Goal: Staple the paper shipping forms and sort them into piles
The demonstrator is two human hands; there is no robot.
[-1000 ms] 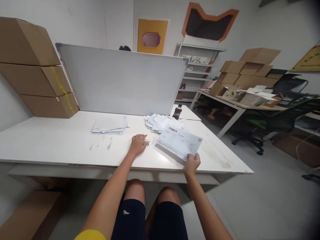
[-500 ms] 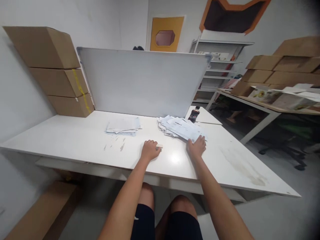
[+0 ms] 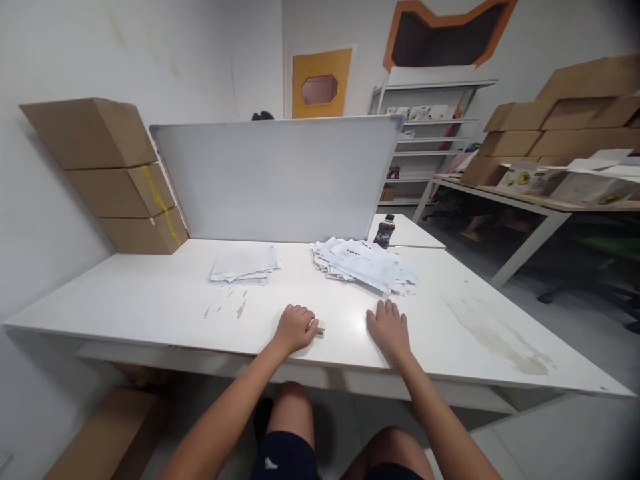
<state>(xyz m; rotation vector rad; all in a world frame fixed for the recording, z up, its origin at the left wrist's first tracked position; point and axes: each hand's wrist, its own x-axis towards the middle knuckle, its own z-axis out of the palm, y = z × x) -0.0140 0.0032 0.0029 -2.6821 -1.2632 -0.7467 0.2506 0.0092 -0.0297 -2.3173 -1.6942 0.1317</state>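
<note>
My left hand (image 3: 295,328) is closed around a small cream stapler (image 3: 321,327) near the front edge of the table; only the stapler's end shows past my fingers. Palm down on the white tabletop lies my right hand (image 3: 389,328), fingers stretched out and holding nothing. Just beyond it is a messy pile of printed papers (image 3: 363,261), apart from my fingertips. A smaller, neater stack of papers (image 3: 244,264) rests to the left, farther back than my left hand.
A dark soda bottle (image 3: 385,232) stands behind the paper pile. Along the back edge rises a whiteboard (image 3: 280,180), with stacked cardboard boxes (image 3: 135,230) at its left. More boxes (image 3: 515,143) sit on another table at right. Brown stains (image 3: 505,340) mark the tabletop.
My right hand has come off the edge of the paper pile and drawn back toward me onto the tabletop. The left hand, with the stapler, has also shifted slightly nearer. The view has tilted.
</note>
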